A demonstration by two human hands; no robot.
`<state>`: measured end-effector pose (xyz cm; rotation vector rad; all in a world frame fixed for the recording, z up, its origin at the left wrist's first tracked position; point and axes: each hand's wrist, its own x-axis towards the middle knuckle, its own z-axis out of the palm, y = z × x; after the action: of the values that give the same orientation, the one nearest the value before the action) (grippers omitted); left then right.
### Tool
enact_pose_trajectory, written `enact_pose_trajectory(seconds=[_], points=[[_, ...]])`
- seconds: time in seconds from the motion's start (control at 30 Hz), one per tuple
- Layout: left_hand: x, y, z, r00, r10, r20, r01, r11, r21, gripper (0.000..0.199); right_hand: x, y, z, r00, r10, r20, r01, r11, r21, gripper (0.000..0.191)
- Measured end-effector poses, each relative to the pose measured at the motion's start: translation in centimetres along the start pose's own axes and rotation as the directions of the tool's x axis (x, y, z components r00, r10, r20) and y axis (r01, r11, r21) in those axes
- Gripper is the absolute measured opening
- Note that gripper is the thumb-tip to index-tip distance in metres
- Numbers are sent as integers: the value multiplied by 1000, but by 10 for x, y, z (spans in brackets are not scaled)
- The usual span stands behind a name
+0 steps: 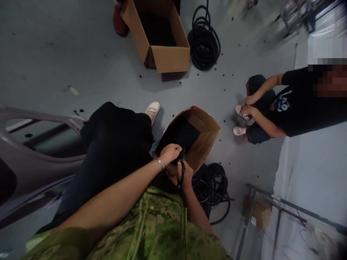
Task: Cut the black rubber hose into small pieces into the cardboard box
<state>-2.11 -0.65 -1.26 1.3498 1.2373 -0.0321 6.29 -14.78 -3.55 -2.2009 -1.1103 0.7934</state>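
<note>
Low in front of me stands an open cardboard box (210,124) holding a heap of small black pieces (185,135). Over its near side, my left hand (170,153) is closed in a pinch; whatever lies between its fingertips is too dark and small to name. Just to the right, my right hand (186,172) grips black-handled scissors (182,171), with fingers through the loops. The blades point away from me, close to the left fingertips. Against the dark contents I cannot tell whether the blades touch anything.
Coiled black hose (217,180) lies right of the box, and another coil (205,47) sits by a second cardboard box (170,59) ahead. A person (306,101) sits at right. A grey chair (43,144) stands left, a metal frame (251,209) lower right. Black bits dot the floor.
</note>
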Motion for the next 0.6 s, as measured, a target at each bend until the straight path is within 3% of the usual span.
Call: enact_pose_trajectory(seconds=[0.3,0.47,0.6], points=[[4,-4,1,999,23,-24,-24,999,-32,22,-2,1,1,999,45,17,-46,999,17,38],[5,-2,3,994,71,-79,-80,990,-117,22,3,4,-3,972,202,120,-228,934,276,47],[4,1,5,986,101,-136,-118,985,-125,19,10,5,-16,962,179,207,-254,866,430,55]])
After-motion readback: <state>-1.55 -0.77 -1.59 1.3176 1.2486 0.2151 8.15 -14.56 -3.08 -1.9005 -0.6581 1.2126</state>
